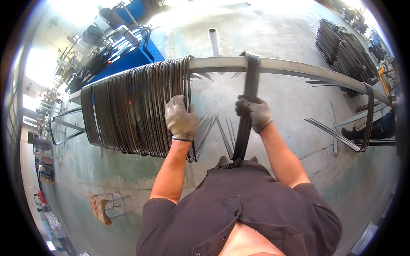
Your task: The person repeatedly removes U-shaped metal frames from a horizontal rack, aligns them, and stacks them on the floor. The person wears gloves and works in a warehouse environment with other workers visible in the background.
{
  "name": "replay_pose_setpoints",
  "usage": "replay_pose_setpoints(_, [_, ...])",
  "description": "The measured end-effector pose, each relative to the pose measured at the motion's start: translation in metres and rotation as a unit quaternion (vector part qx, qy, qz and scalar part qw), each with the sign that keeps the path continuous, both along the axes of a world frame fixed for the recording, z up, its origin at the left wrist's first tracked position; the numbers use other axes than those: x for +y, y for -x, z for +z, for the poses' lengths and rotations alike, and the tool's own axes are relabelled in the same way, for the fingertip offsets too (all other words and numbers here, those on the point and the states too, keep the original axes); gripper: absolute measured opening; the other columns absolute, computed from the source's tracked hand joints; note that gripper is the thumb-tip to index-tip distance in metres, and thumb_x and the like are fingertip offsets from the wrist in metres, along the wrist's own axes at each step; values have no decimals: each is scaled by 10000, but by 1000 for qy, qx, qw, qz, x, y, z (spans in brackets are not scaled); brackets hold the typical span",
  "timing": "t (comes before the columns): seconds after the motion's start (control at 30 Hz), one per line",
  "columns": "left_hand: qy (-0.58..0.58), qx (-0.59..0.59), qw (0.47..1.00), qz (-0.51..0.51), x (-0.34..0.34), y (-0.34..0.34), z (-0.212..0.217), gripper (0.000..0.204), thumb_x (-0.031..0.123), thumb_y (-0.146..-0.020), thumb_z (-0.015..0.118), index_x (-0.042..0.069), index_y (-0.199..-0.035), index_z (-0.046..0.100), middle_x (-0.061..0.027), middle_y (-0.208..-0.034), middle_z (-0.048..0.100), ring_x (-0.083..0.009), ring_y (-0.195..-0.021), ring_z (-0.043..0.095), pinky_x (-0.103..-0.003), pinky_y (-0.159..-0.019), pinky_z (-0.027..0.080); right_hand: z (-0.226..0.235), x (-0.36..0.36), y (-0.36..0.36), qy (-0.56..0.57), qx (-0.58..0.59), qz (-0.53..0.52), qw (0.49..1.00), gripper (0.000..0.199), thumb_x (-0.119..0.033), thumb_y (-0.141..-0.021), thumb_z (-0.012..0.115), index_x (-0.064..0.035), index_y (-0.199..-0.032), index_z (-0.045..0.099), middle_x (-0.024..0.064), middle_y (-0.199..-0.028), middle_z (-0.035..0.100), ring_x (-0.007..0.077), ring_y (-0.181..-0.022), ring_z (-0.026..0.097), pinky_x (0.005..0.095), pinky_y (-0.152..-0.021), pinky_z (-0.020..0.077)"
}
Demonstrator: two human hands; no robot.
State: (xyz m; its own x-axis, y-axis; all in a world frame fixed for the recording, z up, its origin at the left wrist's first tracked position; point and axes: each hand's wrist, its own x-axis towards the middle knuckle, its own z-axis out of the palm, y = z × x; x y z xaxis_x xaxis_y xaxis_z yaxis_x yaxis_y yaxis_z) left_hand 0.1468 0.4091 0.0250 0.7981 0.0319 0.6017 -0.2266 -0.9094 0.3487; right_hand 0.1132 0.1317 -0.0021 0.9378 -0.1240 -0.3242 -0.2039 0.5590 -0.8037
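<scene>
Many dark bent metal rod frames [128,106] hang in a tight row along a pale metal rail [290,66]. At the row's right end, my gloved left hand [181,117] is closed round the outermost frames, fingers upward and thumb on their right side. A separate bundle of the same metal frames [246,87] hangs from the rail just right of the middle. My gloved right hand [256,114] grips this bundle from its right side, fingers wrapped round it. The bundle's lower end reaches down near my waist.
More bent frames [367,123] hang at the rail's right end, near a person's dark-clad leg [376,128]. A large stack of dark frames [346,51] stands at far right. Beyond the rail are a blue workbench [149,49] and an upright pipe [213,42]. A small stool [100,208] stands lower left.
</scene>
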Motion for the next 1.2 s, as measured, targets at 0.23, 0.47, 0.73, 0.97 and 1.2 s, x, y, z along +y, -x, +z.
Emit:
replay_pose_setpoints(0.23, [-86, 27, 995, 42, -19, -5, -13, 619, 174, -851, 886, 21, -1416, 688, -228, -1506, 652, -470, -1442, 565, -588, -1262, 423, 0, -94, 24, 61, 32, -56, 996, 283, -123, -1032, 863, 27, -1256, 776, 133, -1015, 820, 263, -851, 805, 404, -774, 679])
replay_pose_setpoints(0.47, [-90, -19, 994, 61, -29, -21, -16, 682, 142, -868, 859, 1, -1495, 632, -249, -1607, 610, -472, -1507, 511, -615, -1278, 382, 11, -130, 44, 132, 52, -46, 989, 288, -98, -994, 877, 46, -1224, 780, 135, -975, 816, 247, -816, 798, 383, -755, 666])
replay_pose_setpoints(0.73, [-20, -20, 998, 62, -41, -31, -21, 638, 84, -837, 829, 31, -1453, 671, -229, -1596, 636, -473, -1466, 542, -603, -1267, 400, 5, -158, 50, 131, 51, -53, 989, 297, -102, -984, 894, 33, -1221, 775, 125, -962, 812, 242, -807, 793, 386, -739, 664])
replay_pose_setpoints(0.97, [27, -23, 999, 17, -39, -34, -20, 588, 58, -831, 809, 29, -1406, 688, -212, -1472, 702, -440, -1371, 616, -535, -1189, 493, -3, -177, 49, 108, 40, -56, 992, 310, -129, -999, 900, 21, -1236, 766, 122, -977, 809, 256, -811, 798, 401, -737, 672])
replay_pose_setpoints(1.2, [378, 240, 894, 19, -58, -27, 19, 616, 75, -852, 844, 15, -1439, 668, -228, -1510, 661, -449, -1411, 585, -530, -1230, 476, 3, -181, 53, 123, 43, -56, 990, 304, -137, -1009, 893, 18, -1240, 769, 120, -988, 813, 252, -818, 800, 396, -730, 672])
